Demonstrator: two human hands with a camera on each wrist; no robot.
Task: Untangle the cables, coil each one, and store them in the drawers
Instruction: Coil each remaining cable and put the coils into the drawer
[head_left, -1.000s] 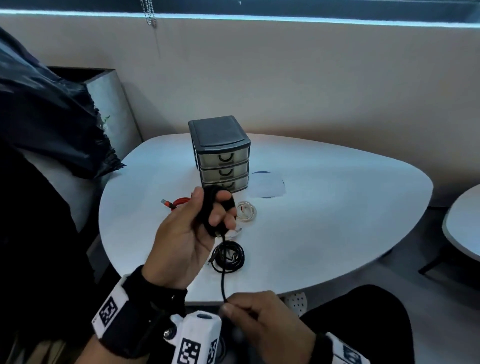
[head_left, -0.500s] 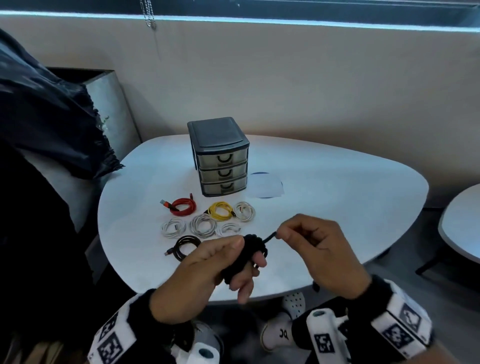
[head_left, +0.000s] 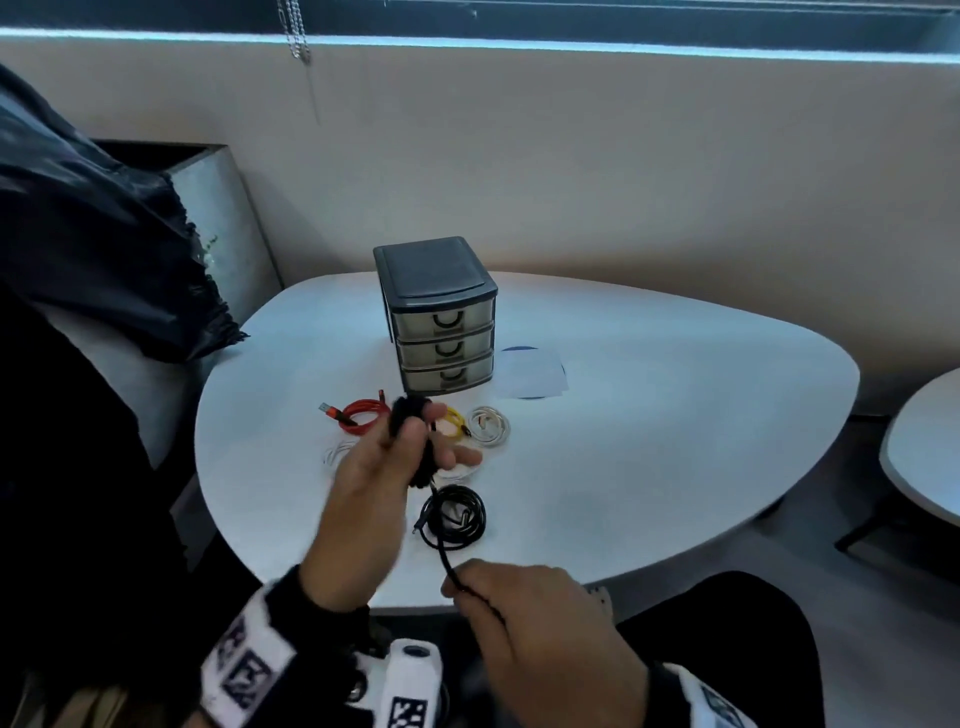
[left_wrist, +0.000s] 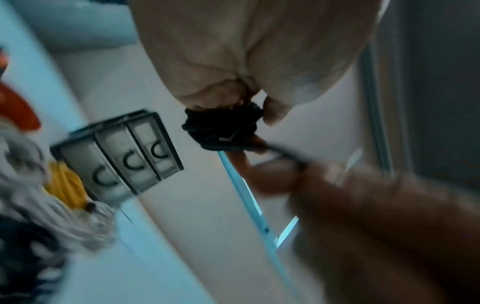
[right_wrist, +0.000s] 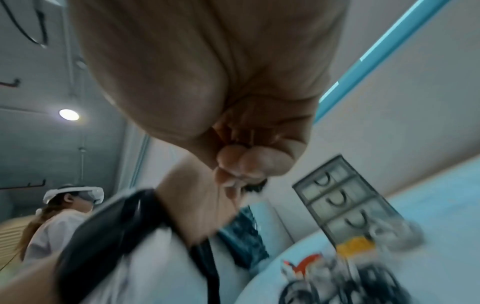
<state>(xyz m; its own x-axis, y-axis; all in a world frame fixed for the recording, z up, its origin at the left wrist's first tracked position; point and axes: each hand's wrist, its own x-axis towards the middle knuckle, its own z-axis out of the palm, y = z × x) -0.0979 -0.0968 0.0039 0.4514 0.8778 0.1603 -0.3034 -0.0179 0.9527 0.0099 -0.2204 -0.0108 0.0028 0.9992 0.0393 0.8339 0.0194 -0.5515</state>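
My left hand (head_left: 400, 452) is raised over the white table (head_left: 649, 415) with a black cable (head_left: 415, 441) wound round its fingers; the same black cable coil (left_wrist: 221, 127) shows in the left wrist view. The cable's free end (head_left: 441, 551) runs down to my right hand (head_left: 519, 613), which pinches it near the table's front edge. A second black coil (head_left: 454, 517) lies on the table below my left hand. Red (head_left: 363, 413), yellow (head_left: 454, 420) and white (head_left: 488, 425) coiled cables lie in front of the grey three-drawer unit (head_left: 439, 322), whose drawers are all shut.
A white paper (head_left: 532, 379) lies right of the drawer unit. A dark cloth (head_left: 104, 249) drapes over a seat at the left. A second table's edge (head_left: 924, 457) shows at far right. In the right wrist view, another person wearing a headset (right_wrist: 70, 197) stands behind.
My left hand has lifted up and away over the coils on the table. My right hand has dropped toward me to the table's front edge, drawing the cable's end down.
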